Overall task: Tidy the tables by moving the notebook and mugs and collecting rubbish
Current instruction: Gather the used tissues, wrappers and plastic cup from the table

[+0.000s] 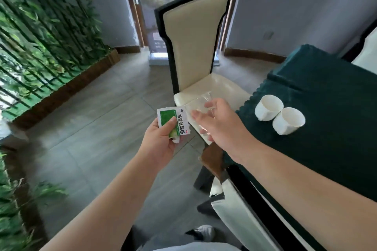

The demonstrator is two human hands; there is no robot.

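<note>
My left hand [161, 140] grips a green and white medicine sachet [173, 121] with torn edges, held over the floor. Just to its right, my right hand [222, 126] holds a clear plastic wrapper [199, 103], thumb and fingers pinched on it, in front of a chair seat. Two white mugs [279, 115] lie tipped on their sides, touching each other, near the left edge of the dark green tablecloth [326, 91]. No notebook is in view.
A cream chair with a black frame [195, 47] stands at the table's end, right behind my hands. Another chair back [240, 206] is close at lower right. A bamboo plant wall [40, 36] runs along the left. Grey floor tiles lie between.
</note>
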